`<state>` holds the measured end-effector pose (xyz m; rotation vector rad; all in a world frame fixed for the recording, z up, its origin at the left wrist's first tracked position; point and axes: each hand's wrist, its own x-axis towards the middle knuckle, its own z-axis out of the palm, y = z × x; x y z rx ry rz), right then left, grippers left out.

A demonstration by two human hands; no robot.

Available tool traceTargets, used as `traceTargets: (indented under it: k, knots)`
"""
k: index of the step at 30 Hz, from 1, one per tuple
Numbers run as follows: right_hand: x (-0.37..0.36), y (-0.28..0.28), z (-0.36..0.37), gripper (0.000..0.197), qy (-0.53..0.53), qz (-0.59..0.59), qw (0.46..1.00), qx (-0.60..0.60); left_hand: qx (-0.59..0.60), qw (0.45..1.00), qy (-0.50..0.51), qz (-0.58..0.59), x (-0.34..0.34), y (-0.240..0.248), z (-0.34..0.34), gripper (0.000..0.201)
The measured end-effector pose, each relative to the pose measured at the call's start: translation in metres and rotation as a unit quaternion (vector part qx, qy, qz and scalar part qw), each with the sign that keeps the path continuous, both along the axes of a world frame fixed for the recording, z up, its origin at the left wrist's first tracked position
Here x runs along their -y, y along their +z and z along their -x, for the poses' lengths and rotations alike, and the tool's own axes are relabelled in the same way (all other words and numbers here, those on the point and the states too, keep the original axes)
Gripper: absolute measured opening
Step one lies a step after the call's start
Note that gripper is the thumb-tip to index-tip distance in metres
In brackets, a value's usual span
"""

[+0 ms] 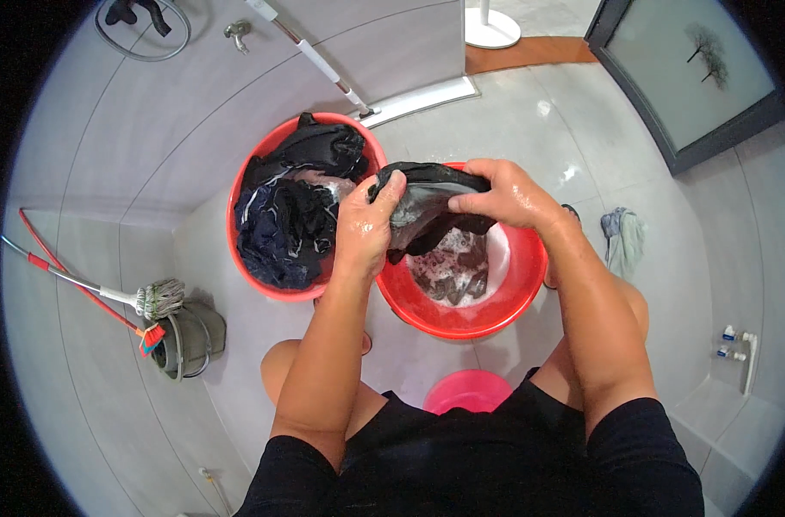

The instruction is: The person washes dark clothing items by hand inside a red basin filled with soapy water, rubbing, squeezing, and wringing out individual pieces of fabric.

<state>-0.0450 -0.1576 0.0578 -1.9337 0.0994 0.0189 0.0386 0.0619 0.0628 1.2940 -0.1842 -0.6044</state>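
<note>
Wet black and grey cloth, a garment (pixel 431 200) by its look, is stretched between my two hands. My left hand (pixel 366 224) grips its left edge, thumb on top, and my right hand (pixel 509 196) pinches its right edge. Both hands are wet. Below the garment stands a red basin (pixel 461 325) with foamy water and soaked dark cloth (pixel 451 271) in it. Just left of it, a second red basin (pixel 240 258) holds a heap of dark clothes (pixel 284 224), black and navy. The garment's lower part hangs over the first basin's far left side.
A pink basin (pixel 468 388) sits between my legs. On the left, a mop (pixel 159 299) and a red brush (pixel 151 336) lean at a grey bucket (pixel 204 340). A grey rag (pixel 622 243) lies on the floor at right. A squeegee (pixel 323 69) leans on the far wall; a framed door (pixel 685 86) stands far right.
</note>
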Motion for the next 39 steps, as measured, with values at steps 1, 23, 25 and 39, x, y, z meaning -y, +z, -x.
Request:
traceTargets:
  k: [1,23,25,39]
  knots:
    - [0.004,-0.001,0.0,0.036,-0.026,0.021,0.999,-0.035,-0.001,1.0,-0.001,0.0,0.002,-0.003,0.001,0.028]
    - [-0.101,-0.034,-0.034,0.015,-0.255,-0.013,0.912,0.32,-0.218,0.962,0.144,0.081,0.044,-0.051,0.025,0.027]
    - [-0.114,-0.015,-0.023,0.012,-0.14,0.002,0.919,0.369,-0.052,0.991,0.093,0.077,0.023,-0.084,0.01,0.035]
    - [-0.029,-0.042,-0.006,0.062,0.053,-0.226,0.973,0.014,-0.123,0.978,-0.022,0.167,0.016,-0.009,0.01,0.036]
